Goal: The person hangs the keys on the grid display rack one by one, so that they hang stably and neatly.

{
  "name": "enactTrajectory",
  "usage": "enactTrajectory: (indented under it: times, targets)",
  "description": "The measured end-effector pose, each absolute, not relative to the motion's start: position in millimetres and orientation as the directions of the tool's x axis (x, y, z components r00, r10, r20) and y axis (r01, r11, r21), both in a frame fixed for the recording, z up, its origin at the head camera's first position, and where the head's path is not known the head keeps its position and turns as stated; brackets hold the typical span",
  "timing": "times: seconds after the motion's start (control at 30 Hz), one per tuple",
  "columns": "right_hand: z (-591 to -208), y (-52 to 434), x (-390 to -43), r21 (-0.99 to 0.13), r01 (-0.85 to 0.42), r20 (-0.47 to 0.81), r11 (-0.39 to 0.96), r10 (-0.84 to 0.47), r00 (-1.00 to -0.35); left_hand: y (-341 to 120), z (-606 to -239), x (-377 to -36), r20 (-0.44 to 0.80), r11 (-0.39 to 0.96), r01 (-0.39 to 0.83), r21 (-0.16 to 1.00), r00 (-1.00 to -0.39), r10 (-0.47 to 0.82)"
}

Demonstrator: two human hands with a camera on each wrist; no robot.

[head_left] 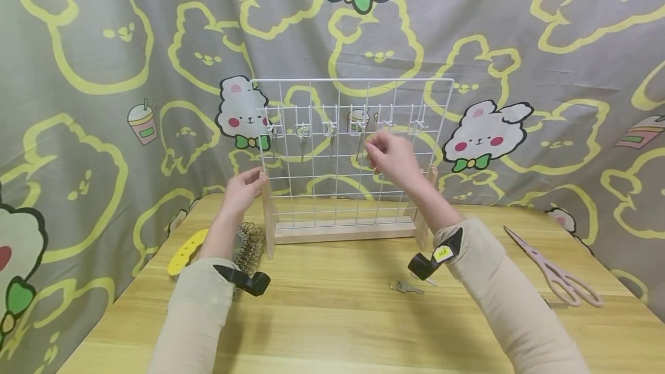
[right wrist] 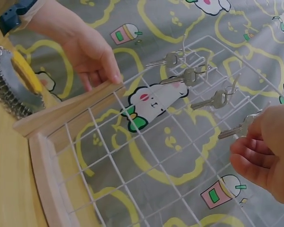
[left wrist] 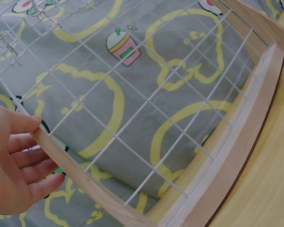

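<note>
A white wire grid rack [head_left: 337,176] stands upright in a wooden base, with a row of white hooks along its upper part. Silver keys [right wrist: 213,100] hang from several left-hand hooks. My right hand [head_left: 396,159] is at the fourth hook from the left, thumb and fingertips pinching a key [right wrist: 237,130] there; the fingers partly cover its head. At the rack's left side, my left hand [head_left: 243,190] holds the top of the wooden upright [left wrist: 80,175] between thumb and index finger, its other fingers loose behind.
Loose keys [head_left: 407,287] lie on the table in front of the rack. Pink-handled scissors [head_left: 553,270] rest at the right. Behind my left forearm sits a round bundle of metal rings [head_left: 250,247] beside a yellow curved piece [head_left: 186,254]. A patterned curtain [head_left: 483,10] hangs behind.
</note>
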State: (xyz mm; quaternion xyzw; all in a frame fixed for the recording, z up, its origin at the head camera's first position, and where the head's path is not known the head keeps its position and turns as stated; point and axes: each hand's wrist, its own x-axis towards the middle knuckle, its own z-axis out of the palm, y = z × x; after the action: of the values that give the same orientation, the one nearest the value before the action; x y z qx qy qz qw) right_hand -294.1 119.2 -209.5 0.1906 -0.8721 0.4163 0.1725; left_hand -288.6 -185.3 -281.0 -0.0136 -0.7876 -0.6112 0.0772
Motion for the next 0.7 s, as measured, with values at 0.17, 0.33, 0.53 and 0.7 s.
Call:
enactTrajectory:
  times: [0.17,0.33,0.53,0.7]
  targets:
    - [-222,127,-290,-0.686,-0.487,0.454,0.54,-0.204,-0.867,-187,-281,-291,0.115,0.242,0.095,0.966,-0.991,-0.071]
    - [-244,137,-285,-0.697,-0.471,0.418,0.541,-0.226,-0.88,-187,-282,-292,0.116,0.249,0.094,0.964,-0.99,-0.074]
    - [-280,150,-276,-0.716,-0.462,0.389,0.524,-0.25,-0.887,-189,-285,-294,0.107,0.248,0.085,0.965,-0.992,-0.073]
    - [-305,161,-267,-0.736,-0.444,0.357,0.511,-0.264,-0.896,-190,-285,-295,0.116,0.248,0.095,0.964,-0.991,-0.071]
